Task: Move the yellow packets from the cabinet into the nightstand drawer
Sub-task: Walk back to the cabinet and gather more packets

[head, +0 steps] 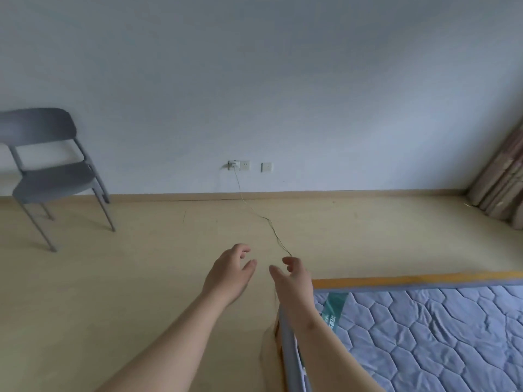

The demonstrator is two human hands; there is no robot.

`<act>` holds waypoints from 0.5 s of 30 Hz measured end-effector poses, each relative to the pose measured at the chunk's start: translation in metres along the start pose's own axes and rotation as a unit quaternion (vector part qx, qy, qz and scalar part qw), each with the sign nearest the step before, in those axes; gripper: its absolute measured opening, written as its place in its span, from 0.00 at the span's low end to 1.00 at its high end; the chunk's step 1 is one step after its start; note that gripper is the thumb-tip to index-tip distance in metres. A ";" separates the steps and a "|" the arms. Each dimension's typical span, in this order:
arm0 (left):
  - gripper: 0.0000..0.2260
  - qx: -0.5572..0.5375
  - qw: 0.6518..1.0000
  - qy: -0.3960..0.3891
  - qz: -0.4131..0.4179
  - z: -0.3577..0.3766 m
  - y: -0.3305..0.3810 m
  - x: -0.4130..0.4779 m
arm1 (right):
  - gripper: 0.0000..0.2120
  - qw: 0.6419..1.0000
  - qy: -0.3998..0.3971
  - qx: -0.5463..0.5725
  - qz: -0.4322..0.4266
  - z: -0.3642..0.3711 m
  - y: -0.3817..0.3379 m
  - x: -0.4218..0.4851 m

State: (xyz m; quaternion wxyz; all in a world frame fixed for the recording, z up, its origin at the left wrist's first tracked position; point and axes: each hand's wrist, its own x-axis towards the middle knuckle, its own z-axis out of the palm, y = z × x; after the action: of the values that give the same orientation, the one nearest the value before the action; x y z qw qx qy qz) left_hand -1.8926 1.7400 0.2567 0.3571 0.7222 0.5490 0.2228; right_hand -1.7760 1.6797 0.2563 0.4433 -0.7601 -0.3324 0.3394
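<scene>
Both of my hands are stretched out in front of me over the bare floor. My left hand is empty, its fingers loosely curled and apart. My right hand is also empty with its fingers spread, hovering near the corner of the bed. No yellow packets, cabinet or nightstand drawer appear in this view.
A grey chair stands at the left by the wall. A bed with a blue quilted mattress fills the lower right. A thin cable runs from a wall socket across the floor. Curtains hang at the far right.
</scene>
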 end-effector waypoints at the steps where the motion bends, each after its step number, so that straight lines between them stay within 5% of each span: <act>1: 0.15 0.000 1.000 0.005 -0.006 -0.002 -0.001 0.019 | 0.18 1.000 -0.010 0.000 0.002 0.006 -0.006 0.018; 15: 0.14 -0.028 0.999 -0.024 -0.002 -0.027 -0.010 0.358 | 0.17 0.995 0.033 0.090 0.036 0.111 -0.097 0.320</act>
State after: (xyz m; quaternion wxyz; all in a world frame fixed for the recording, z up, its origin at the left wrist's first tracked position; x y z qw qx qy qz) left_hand -1.8116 2.0896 0.2411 0.3909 0.7160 0.5348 0.2201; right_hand -1.7099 2.0246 0.2308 0.5079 -0.7396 -0.2585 0.3581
